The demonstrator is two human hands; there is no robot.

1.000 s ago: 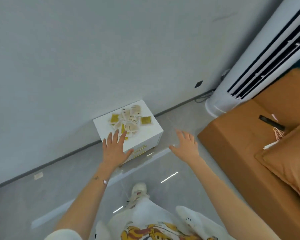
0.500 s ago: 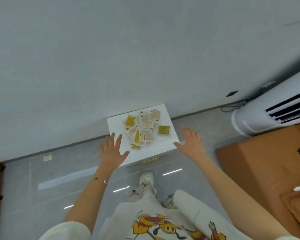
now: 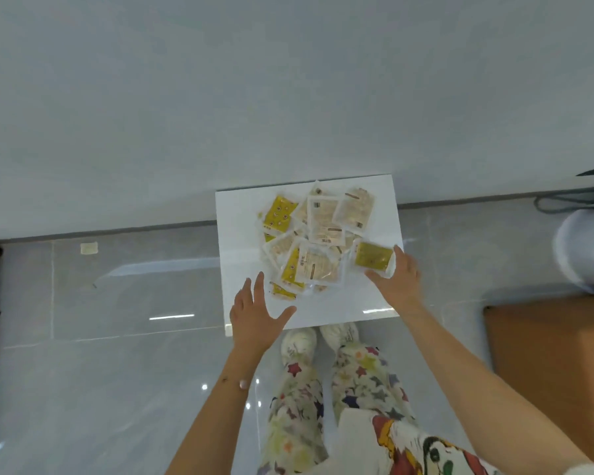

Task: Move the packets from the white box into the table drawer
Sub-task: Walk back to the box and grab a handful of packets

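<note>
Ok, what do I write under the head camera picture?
Left hand hovers over packets piled on a white top; right hand holds the olive packet.

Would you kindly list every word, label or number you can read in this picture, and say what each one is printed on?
No text can be read for certain.
On the pale packets: dark printed lines, too blurred to read.
On the yellow packets: small dots and marks, no legible words.
On the olive packet pinched by the right hand: print too blurred to read.
On the shirt: a cartoon picture, no words visible.
</note>
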